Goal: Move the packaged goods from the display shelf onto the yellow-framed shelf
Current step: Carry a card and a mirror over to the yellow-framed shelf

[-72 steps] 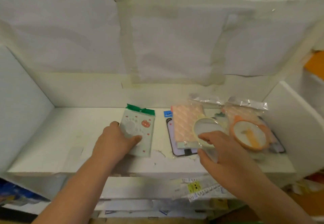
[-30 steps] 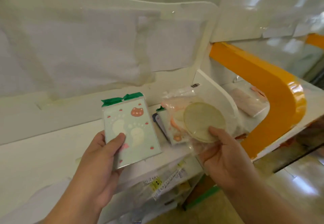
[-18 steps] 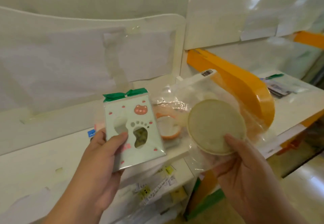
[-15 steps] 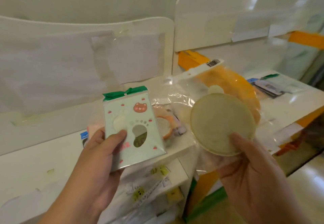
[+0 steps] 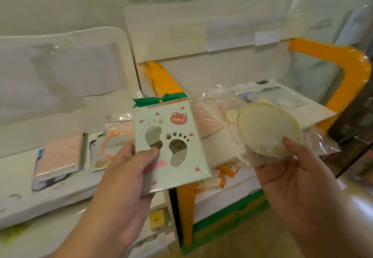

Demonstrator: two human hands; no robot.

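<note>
Swinging rightward since half a second ago, the view now takes in the whole yellow-framed shelf (image 5: 343, 59), where before only its near post showed. Both packets have come along with it: they were lying on the display shelf (image 5: 24, 168) a couple of seconds back and are now carried clear of it, so the lift is done and the set-down is what remains.

At 9 o'clock of centre, the left hand (image 5: 129, 168) is clamped on the footprint card (image 5: 171, 146), thumb across its lower front, fingers behind. It is a pale mint packet with two foot-shaped cut-outs, a bear face and a green bow on top, held upright and slightly tilted, over the gap between the two shelves.

At 3 o'clock, the right hand (image 5: 292, 173) grips the round cream disc (image 5: 270, 128) through its loose clear bag, thumb on the lower rim. It hovers over the yellow shelf's front edge, above packets already lying there.

Left behind at 8 o'clock are a pink packet (image 5: 60, 154) and an orange ring packet (image 5: 115, 136).
</note>
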